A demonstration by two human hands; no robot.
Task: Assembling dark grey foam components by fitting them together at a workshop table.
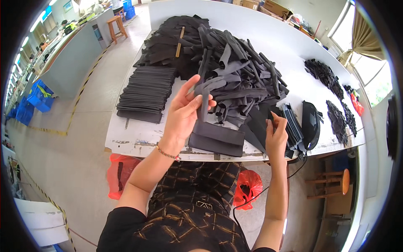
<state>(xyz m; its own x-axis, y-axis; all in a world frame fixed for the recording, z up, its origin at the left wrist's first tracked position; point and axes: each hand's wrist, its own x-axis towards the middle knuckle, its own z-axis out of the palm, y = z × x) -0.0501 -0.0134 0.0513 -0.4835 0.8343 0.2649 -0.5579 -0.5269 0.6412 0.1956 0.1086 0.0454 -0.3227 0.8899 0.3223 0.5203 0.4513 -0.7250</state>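
Note:
My left hand (184,109) is raised over the front of the white table (121,138), gripping a narrow dark grey fabric piece (204,105) between thumb and fingers. To the right, my right hand (277,132) is closed at the edge of a flat black fabric piece (256,128), its thumb and forefinger bent towards each other. Between the hands, a folded dark fabric panel (216,139) lies at the table's near edge. Behind them rises a loose heap of curled grey fabric pieces (241,77). A neat row of folded black pieces (146,92) sits left of my left hand.
A wooden stick (180,42) rests on flat black pieces (157,50) at the back. Right of my right hand stand folded grey pieces (292,126) and a rounded black object (310,125); a cable runs nearby. Red plastic bags (248,189) are below; a stool (336,183) stands right.

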